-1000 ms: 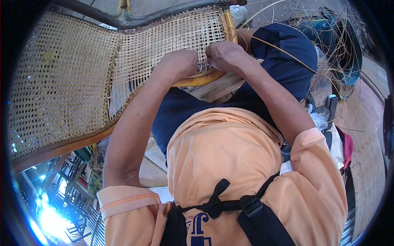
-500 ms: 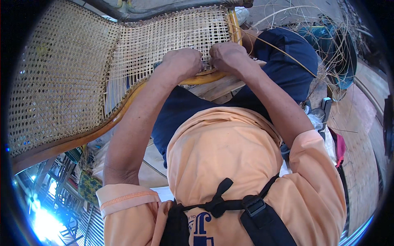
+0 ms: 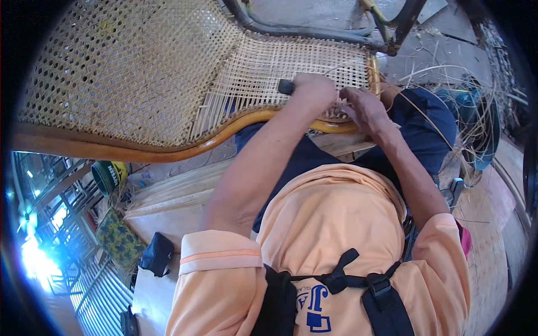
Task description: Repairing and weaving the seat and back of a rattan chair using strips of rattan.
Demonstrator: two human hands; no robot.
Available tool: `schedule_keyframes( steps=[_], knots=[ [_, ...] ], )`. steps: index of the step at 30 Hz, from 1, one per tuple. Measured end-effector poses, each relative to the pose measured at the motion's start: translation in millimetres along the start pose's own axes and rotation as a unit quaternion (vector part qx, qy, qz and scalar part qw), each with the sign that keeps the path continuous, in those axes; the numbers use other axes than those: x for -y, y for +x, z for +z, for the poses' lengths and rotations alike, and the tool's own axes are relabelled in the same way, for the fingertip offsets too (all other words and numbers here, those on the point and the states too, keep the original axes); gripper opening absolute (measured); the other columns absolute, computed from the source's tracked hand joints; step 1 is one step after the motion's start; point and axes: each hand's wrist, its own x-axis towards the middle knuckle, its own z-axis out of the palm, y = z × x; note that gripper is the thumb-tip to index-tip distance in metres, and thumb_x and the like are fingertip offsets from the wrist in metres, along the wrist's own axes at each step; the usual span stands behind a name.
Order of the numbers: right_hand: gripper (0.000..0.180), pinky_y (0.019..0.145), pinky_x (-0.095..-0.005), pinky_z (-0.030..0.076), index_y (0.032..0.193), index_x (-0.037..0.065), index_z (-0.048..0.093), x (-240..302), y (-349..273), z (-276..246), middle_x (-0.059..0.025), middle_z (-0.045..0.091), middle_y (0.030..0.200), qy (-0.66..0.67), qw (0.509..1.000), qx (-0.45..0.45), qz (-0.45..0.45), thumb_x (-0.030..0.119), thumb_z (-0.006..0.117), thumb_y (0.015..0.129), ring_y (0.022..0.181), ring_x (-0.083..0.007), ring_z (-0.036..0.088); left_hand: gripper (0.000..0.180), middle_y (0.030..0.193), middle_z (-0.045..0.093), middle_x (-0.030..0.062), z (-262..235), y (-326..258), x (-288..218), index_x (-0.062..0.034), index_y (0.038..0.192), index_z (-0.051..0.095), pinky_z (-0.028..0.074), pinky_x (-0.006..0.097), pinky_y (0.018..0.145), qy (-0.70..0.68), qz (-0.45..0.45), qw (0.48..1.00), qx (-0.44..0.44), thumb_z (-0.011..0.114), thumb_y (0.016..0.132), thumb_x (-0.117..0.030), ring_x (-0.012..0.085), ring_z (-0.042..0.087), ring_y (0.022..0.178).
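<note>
A cane-woven chair [image 3: 134, 73] with a curved rattan frame [image 3: 235, 124] lies across my lap. Its left panel has a dense weave with holes; the smaller right panel [image 3: 263, 67] has a looser grid of strands. My left hand [image 3: 315, 91] is closed round a tool with a dark handle [image 3: 286, 87], over the right panel; the tool's working end is hidden. My right hand [image 3: 364, 109] is beside it at the panel's near right corner, fingers bent and drawn together at the weave. Whatever is between those fingers is too small to tell. Loose cane strands stick out past the frame's right end.
A tangle of loose cane strands [image 3: 476, 112] lies at the right, around a dark green container [image 3: 486, 143]. Wooden boards [image 3: 174, 187] lie at the left below the chair, with a dark pouch [image 3: 157, 253] and a green-yellow bucket [image 3: 108, 176] nearby. Dark chair legs [image 3: 400, 25] rise at the far side.
The whole view has shifted, so chair and body appear further right. My left hand has lifted from the weave's edge, showing the dark handle; my right hand stays by the corner.
</note>
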Motion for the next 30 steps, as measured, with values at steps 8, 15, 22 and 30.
schedule_keyframes(
  steps=[8,15,22,30],
  knots=[
    [0.017,0.072,-0.0420,0.048,0.098,0.006,0.058,-6.0,5.6,6.5,-0.0152,0.062,0.084,-0.002,0.999,0.045,0.024,0.010,0.058,0.082,0.083,-0.0337,0.061,0.037,0.107,0.066,0.0148,4.8,-22.4,57.4,-0.0064,0.105,0.067,0.049,0.041,0.084,-0.022,-0.061,0.997,-0.034,0.059,0.074,-0.024,0.0294,0.063,0.100],
    [0.019,0.071,-0.0418,0.049,0.098,0.006,0.059,-16.2,14.5,8.1,-0.0158,0.064,0.084,-0.029,0.996,0.080,0.039,0.012,0.059,0.080,0.082,-0.0333,0.063,0.032,0.106,0.066,0.0148,8.6,-33.0,67.3,-0.0065,0.103,0.068,0.050,0.041,0.083,0.001,-0.071,0.995,-0.067,0.058,0.077,-0.022,0.0293,0.064,0.099],
    [0.017,0.072,-0.0380,0.049,0.089,0.010,0.068,-9.4,41.6,-3.0,-0.0147,0.067,0.087,0.012,0.974,0.198,0.107,0.022,0.068,0.076,0.084,-0.0289,0.065,0.037,0.094,0.068,0.0142,-10.3,-49.8,95.9,-0.0060,0.095,0.069,0.050,0.042,0.076,0.039,-0.075,0.989,-0.121,0.064,0.076,-0.038,0.0306,0.065,0.089],
    [0.036,0.065,-0.0335,0.050,0.092,0.001,0.067,35.1,42.1,-30.7,-0.0123,0.063,0.068,0.068,0.982,0.141,0.104,0.036,0.058,0.089,0.064,-0.0168,0.061,0.029,0.094,0.068,0.0161,-17.2,-48.6,70.2,-0.0066,0.089,0.070,0.050,0.045,0.078,-0.030,0.003,0.995,-0.095,0.059,0.081,-0.032,0.0305,0.066,0.089]
  ],
)
